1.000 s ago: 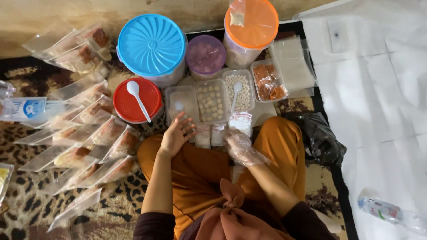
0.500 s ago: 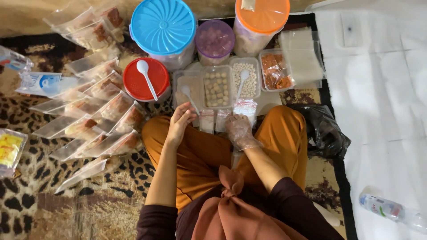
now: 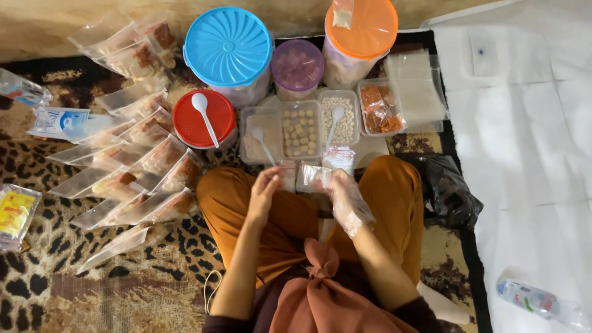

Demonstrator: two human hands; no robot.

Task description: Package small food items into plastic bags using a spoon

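The fingers of the left hand (image 3: pixel 266 188) and of the right hand (image 3: pixel 347 196), which wears a thin clear plastic glove, are pinched on the two ends of a small clear plastic pouch (image 3: pixel 309 177), held between them just above the lap at the centre of the frame. Two more small pouches (image 3: pixel 339 158) lie just above it, against the trays.

Directly above the hands stands a row of clear rectangular trays: one with pale powder and a white spoon (image 3: pixel 263 145), one with round tan balls (image 3: pixel 298 131), one with small white balls and a second spoon (image 3: pixel 341 123), and one with orange-red snack packets (image 3: pixel 378 109). To their right lies a stack of empty clear bags (image 3: pixel 417 92).

Behind the trays stand a blue-lidded tub (image 3: pixel 228 48), a purple-lidded tub (image 3: pixel 298 66) and an orange-lidded tub (image 3: pixel 361 28). Left of the trays a red-lidded tub (image 3: pixel 203 119) carries a white spoon.

Filled clear pouches (image 3: pixel 135 166) fan across the leopard-print carpet (image 3: pixel 55 271) on the left of the frame. A black plastic bag (image 3: pixel 447 194) lies beside the right knee, and a water bottle (image 3: pixel 541 302) lies at lower right on a white cloth (image 3: pixel 524 154).
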